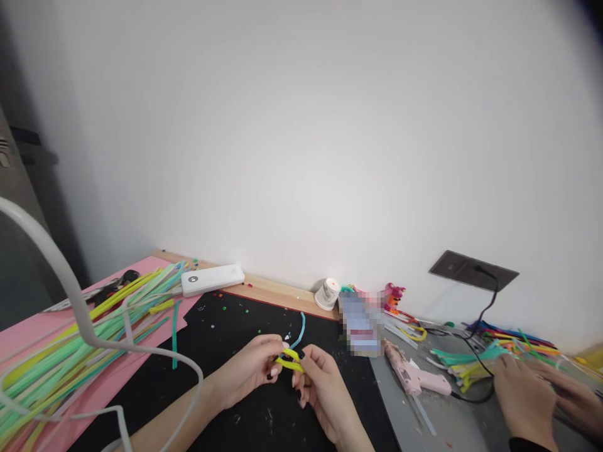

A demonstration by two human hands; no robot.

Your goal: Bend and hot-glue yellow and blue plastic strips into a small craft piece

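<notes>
Over the black mat, my left hand pinches one side of a bent yellow pipe cleaner. The fingertips of my right hand are closed on its other side. The yellow strand looks folded into a small loop between the two hands. A blue pipe cleaner curves up just behind my fingers; whether it is joined to the yellow one I cannot tell. To the left of my hands, a single teal pipe cleaner lies across the mat.
Many pipe cleaners lie on pink paper at left, under a white cable. A white power bank, a paper cup and a blurred phone stand along the wall. A pink glue gun lies right, near another person's hands.
</notes>
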